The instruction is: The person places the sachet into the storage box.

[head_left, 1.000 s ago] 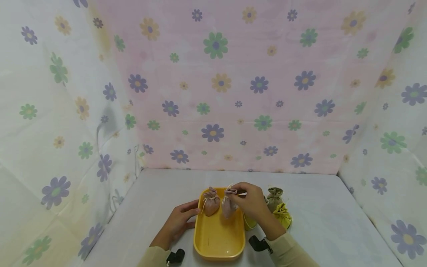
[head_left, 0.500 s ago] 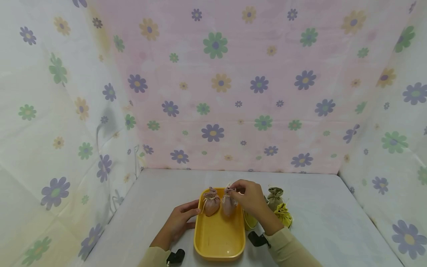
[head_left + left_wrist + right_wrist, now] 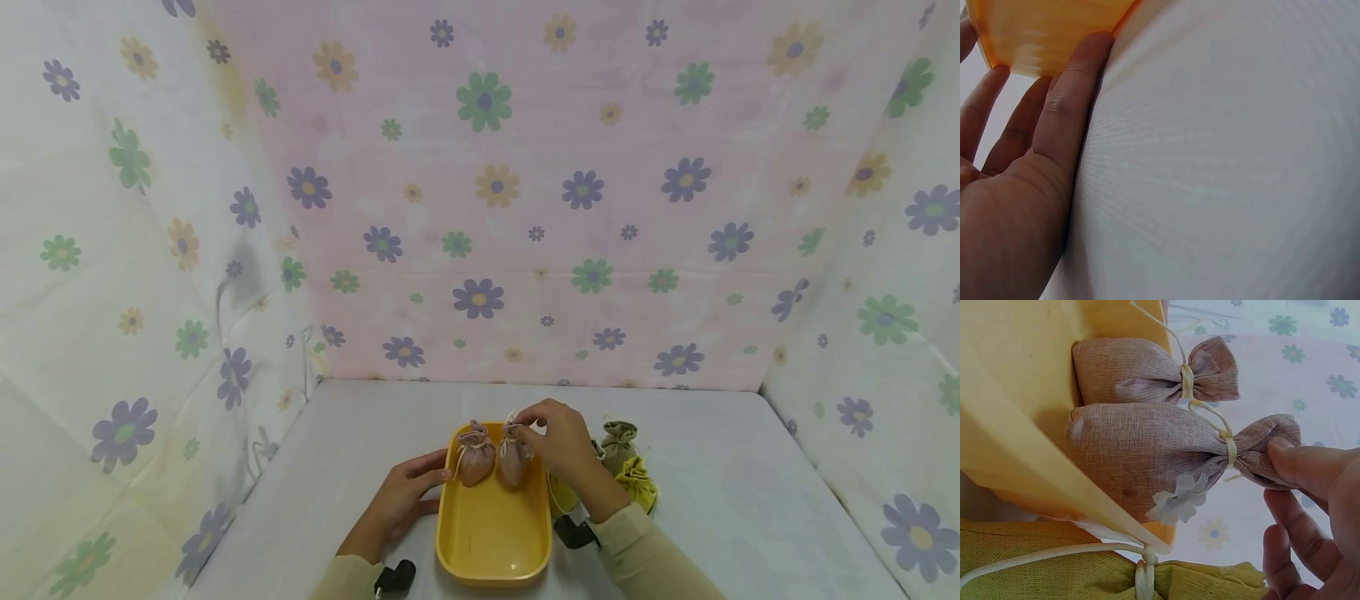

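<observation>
Left hand (image 3: 401,498) lies flat on the white cloth-covered table (image 3: 750,492), fingers straight, tips against the left outer wall of the oblong yellow plastic tray (image 3: 491,542). It grips nothing; it just touches the tray.

Inside the tray, at the far end, two brownish-pink linen drawstring pouches stand side by side, touching. The left pouch (image 3: 476,454) stands free. The right pouch (image 3: 514,456) is pinched at its gathered top by the right hand (image 3: 564,444), thumb and fingertips closed on the ruffle above the cord tie. Pouch body sits directly below the hand, long axis running from base up to the tied neck, roughly upright, base apparently down in the tray. Right hand is clearly the nearer one.

Right of the tray, on the table: a small olive-green linen pouch (image 3: 618,444) and a yellow-green linen pouch (image 3: 637,485), close together.
</observation>
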### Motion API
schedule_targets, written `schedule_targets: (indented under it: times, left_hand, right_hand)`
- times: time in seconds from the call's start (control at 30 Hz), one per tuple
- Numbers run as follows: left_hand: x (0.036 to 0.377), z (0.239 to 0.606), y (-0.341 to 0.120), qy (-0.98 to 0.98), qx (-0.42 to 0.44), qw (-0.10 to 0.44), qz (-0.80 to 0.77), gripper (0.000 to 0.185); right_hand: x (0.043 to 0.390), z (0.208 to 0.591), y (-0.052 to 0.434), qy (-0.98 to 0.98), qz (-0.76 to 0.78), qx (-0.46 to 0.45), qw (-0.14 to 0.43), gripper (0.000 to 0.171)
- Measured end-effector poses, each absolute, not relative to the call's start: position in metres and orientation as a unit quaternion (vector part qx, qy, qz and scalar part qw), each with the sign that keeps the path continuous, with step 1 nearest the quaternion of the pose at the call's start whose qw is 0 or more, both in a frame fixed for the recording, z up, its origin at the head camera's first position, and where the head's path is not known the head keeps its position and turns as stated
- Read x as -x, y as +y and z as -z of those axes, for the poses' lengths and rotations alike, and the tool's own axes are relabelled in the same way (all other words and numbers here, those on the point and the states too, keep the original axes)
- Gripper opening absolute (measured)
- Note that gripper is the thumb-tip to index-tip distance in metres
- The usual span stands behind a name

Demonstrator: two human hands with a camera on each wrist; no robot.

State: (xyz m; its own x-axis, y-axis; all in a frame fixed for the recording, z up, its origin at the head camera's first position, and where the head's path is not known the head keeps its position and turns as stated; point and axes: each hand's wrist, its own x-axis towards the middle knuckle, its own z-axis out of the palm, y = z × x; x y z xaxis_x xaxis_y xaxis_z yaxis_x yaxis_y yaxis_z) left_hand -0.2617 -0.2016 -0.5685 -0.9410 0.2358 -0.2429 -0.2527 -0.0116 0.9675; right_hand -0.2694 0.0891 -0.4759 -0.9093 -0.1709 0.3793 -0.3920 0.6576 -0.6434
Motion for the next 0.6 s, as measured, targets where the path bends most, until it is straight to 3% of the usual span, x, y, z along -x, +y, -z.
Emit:
schedule_targets:
  times: [0.6]
  left_hand:
    - [0.2614, 0.5676, -0.202, 0.68, 0.009, 0.174, -0.712, 0.069]
  right_hand:
    - [0.2725, 0.4864, 0.0901, -0.91, -0.365, -0.147, 0.128, 0.011]
